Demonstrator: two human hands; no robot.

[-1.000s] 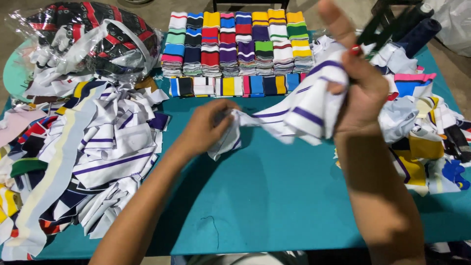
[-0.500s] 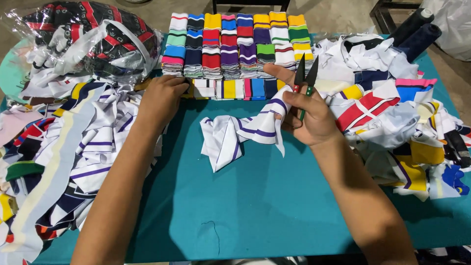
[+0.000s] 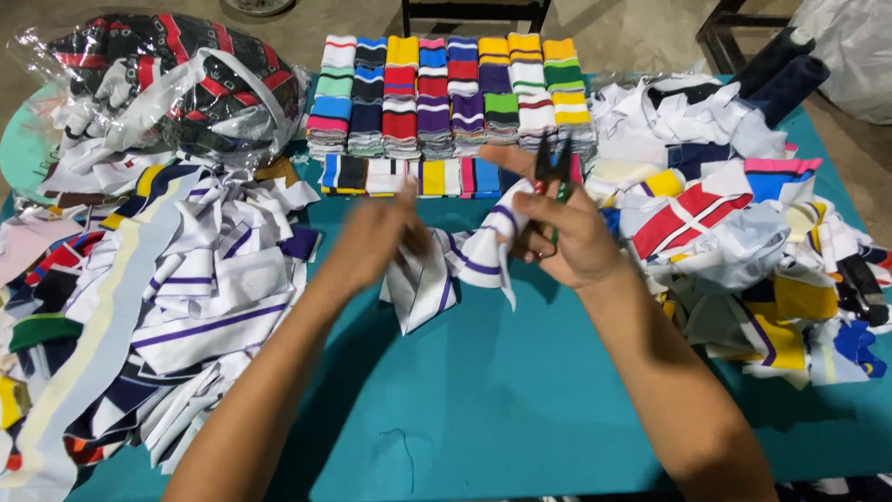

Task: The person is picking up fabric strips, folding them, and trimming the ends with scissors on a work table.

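From my remote seat I see the teal table (image 3: pixel 520 409) filling the view, its bare middle kept as working room between the heaps. On the left lies the biggest heap, a spread of white knit strips with purple stripes (image 3: pixel 200 297), fanned flat as if laid down 1 after another. On the right sits a looser mound of mixed collars and cuffs (image 3: pixel 734 251) in red, yellow, blue and white, tumbled rather than stacked. At the far left corner a clear plastic bag (image 3: pixel 172 88) holds dark red-striped pieces. Along the far edge stand neat columns of folded striped ribs (image 3: pixel 446 93), sorted by colour, probably so each is easy to pick.

The piece in hand, a white strip with purple stripes (image 3: pixel 446 274), hangs just above the table centre, stretched between both hands so its end is offered to the blades. My right hand (image 3: pixel 571 237) is raised, wrist bent inward, fingers clamped on the strip's upper edge and on a small pair of thread snips (image 3: pixel 551 167), points up. My left hand (image 3: pixel 376 237) is motion-blurred; it touches the strip's left end, fingers seemingly together, though I cannot tell the grip for certain.
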